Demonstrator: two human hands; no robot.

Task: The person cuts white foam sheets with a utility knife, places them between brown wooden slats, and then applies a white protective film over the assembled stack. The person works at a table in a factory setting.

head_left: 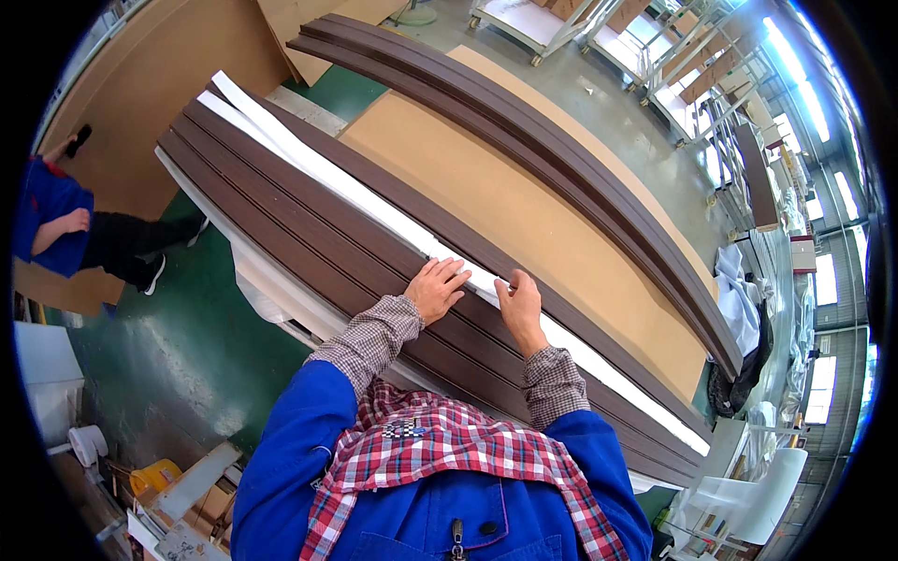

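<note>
Bright lamp glare [795, 70] upper R, fisheye-bent edges, v. dark corners.

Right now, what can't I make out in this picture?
In the head view:
Palm of the left hand: hidden by its back.
Surface of the brown panel under the white strip: covered by it.
Co-worker: head cut off by the dark left rim.
Contents of the yellow container: too small to tell.

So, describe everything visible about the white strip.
The white strip is long, narrow and matte, perhaps foam. It lies lengthwise on brown ribbed panelling, slanting from upper left, where it forks into two ends, to lower right. Near its middle, the left hand and right hand are at it, seemingly touching; whether either grips it is unclear.
</note>
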